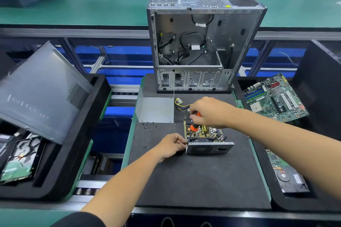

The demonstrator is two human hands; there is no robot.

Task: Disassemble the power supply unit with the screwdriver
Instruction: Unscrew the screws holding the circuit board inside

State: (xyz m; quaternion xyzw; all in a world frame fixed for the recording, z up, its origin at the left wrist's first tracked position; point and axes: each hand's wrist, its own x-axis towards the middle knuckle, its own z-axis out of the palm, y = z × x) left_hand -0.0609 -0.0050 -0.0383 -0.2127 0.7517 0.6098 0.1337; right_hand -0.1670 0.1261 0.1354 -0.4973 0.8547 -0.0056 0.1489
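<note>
- The power supply unit point(206, 141) lies on the black mat point(193, 180) in the middle of the workbench, its cover off and the circuit board with its parts open to view from above.
- Its grilled metal end plate point(208, 149) faces the person.
- The right hand point(209, 112) grips the orange-and-black handle of the screwdriver point(194, 125), fingers curled round its top; the tool slants down and to the left, and its tip meets the near left corner of the unit.
- The left hand point(170, 145) rests on the mat just beside that same corner, thumb and fingertips pinched together at the screwdriver tip; what they hold is too small to tell.
- A bent grey metal cover point(156, 109) lies on the mat to the left of the unit, with a few small dark screws point(148, 125) scattered just in front of it.
- Yellow and black wires point(181, 105) with a white plug trail out behind the unit.
- An empty computer case point(204, 42) stands upright at the far edge of the mat, open side toward the person.
- A green motherboard point(275, 97) lies in the tray to the right.
- A grey side panel point(42, 94) leans over the left tray.
</note>
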